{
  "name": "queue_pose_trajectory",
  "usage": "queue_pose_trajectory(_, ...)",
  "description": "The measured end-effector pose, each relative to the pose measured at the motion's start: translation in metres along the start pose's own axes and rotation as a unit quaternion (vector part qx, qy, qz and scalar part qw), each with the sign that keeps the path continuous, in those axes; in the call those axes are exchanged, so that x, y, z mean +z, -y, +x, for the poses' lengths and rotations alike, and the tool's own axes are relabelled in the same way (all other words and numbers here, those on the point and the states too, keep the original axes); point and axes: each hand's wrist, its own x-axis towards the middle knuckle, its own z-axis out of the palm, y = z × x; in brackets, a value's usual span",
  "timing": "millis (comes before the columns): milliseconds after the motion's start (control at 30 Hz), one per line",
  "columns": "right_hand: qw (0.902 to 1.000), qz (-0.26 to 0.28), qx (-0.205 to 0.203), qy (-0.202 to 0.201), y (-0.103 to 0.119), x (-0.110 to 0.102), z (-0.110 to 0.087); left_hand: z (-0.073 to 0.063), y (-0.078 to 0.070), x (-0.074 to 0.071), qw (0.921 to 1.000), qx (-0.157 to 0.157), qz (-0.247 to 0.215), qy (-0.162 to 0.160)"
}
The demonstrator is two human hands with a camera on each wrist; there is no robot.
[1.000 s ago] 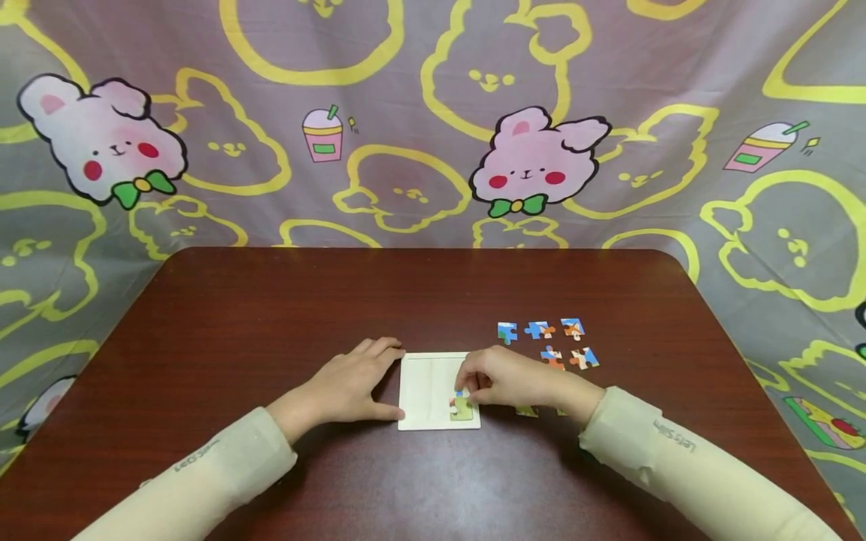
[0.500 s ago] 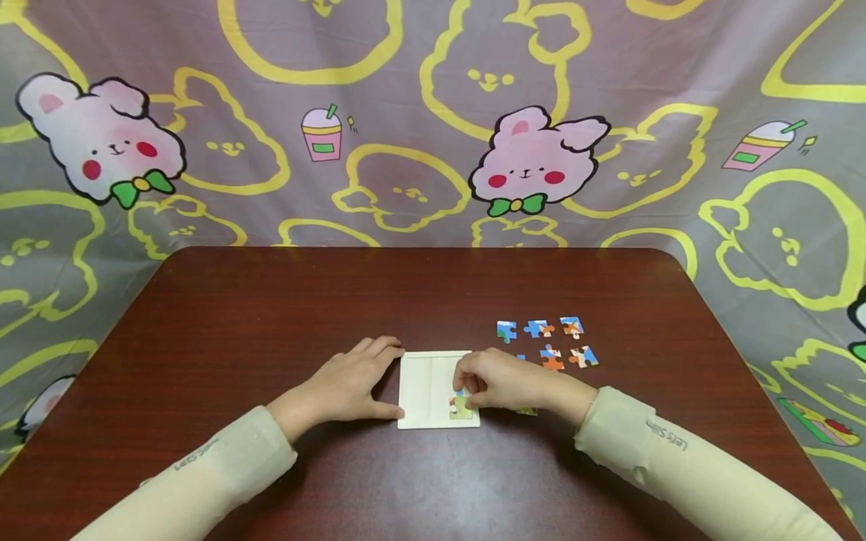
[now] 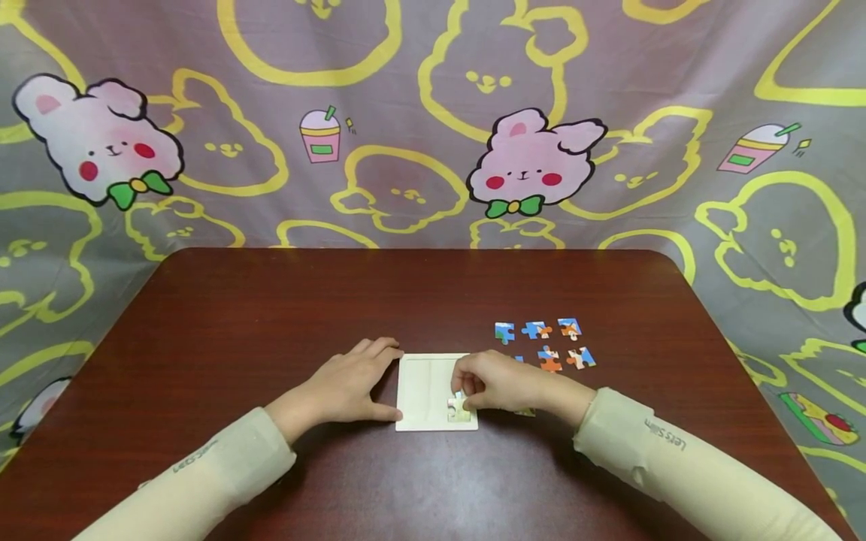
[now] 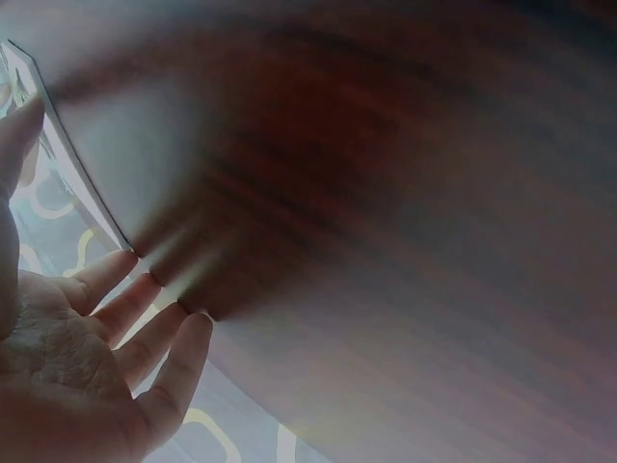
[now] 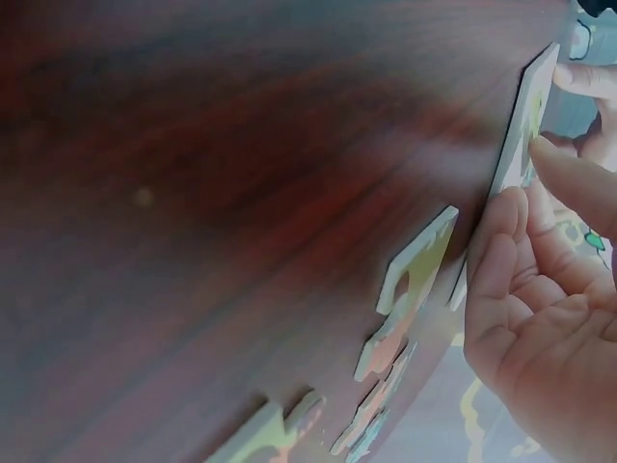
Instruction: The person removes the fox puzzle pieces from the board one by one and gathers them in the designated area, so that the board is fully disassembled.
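Note:
A pale, square puzzle board (image 3: 422, 391) lies flat on the table. My left hand (image 3: 345, 383) rests at its left edge, fingers spread, with the thumb near the lower corner and fingertips near the upper one. In the board's lower right corner is a yellow-green puzzle piece (image 3: 458, 412). My right hand (image 3: 504, 379) pinches that piece between thumb and curled fingers, which cover its upper right part. The right wrist view shows the thumb (image 5: 578, 183) over the board, with the fingers bent beneath it.
Several loose puzzle pieces (image 3: 549, 359) lie right of the board in rough rows, some partly behind my right hand and forearm. The brown table (image 3: 304, 300) extends back to a patterned cloth (image 3: 406, 150).
My right hand stays at the lower right corner; the piece there now looks paler, as if slightly tilted. My left hand keeps its place. The whole view has shifted slightly.

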Motion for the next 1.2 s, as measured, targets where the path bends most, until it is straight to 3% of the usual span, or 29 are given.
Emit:
queue_pose_trajectory(400, 0.9964, 0.084, -0.001, 0.01, 0.001, -0.002, -0.001, -0.001, -0.001, -0.002, 1.0, -0.001, 0.0, 0.0)
queue_pose_trajectory(1200, 0.9916, 0.129, -0.012, -0.011, -0.015, -0.01, -0.017, -0.001, -0.001, -0.002, 1.0, -0.001, -0.002, 0.003)
